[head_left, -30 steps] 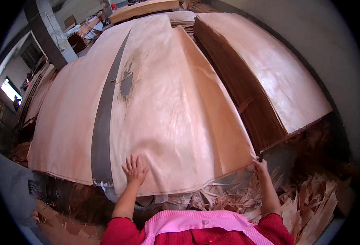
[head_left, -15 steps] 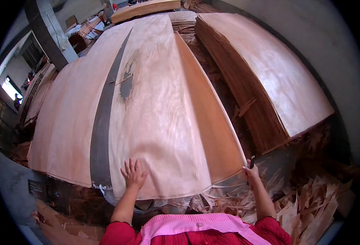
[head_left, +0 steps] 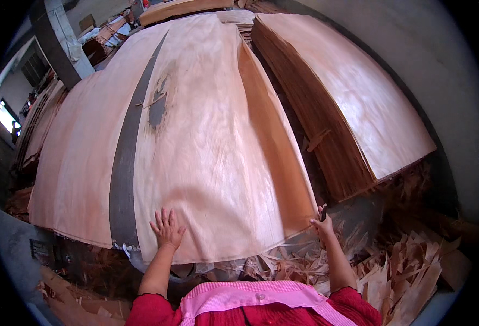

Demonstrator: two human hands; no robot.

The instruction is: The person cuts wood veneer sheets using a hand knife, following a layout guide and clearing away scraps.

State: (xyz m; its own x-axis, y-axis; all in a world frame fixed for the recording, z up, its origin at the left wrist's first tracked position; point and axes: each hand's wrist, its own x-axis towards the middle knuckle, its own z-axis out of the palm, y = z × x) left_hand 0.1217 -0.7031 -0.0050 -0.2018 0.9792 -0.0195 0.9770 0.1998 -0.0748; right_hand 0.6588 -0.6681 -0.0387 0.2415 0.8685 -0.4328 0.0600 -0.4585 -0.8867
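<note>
A wide, pale wood veneer sheet [head_left: 207,157] lies before me, with a ragged hole towards its far left part. My left hand [head_left: 168,230] rests flat on its near edge, fingers spread. At the near right corner, my right hand [head_left: 322,224] is closed on the sheet's edge and also holds a small dark tool [head_left: 323,213], whose kind I cannot make out. Along the right side runs a shaded orange strip [head_left: 283,185] of veneer. A dark grey gap [head_left: 125,179] separates this sheet from another pale veneer sheet [head_left: 76,168] on the left.
A tall veneer stack [head_left: 370,103] stands to the right, by the wall [head_left: 413,49]. Torn veneer scraps [head_left: 402,271] heap at the near right. A pillar [head_left: 65,49] rises at far left, near more stacked veneer [head_left: 42,122].
The view has shifted slightly, so most things sit further left and higher. The orange strip has narrowed towards the near end, and its inner border is more curved. Both hands keep their places on the sheet.
</note>
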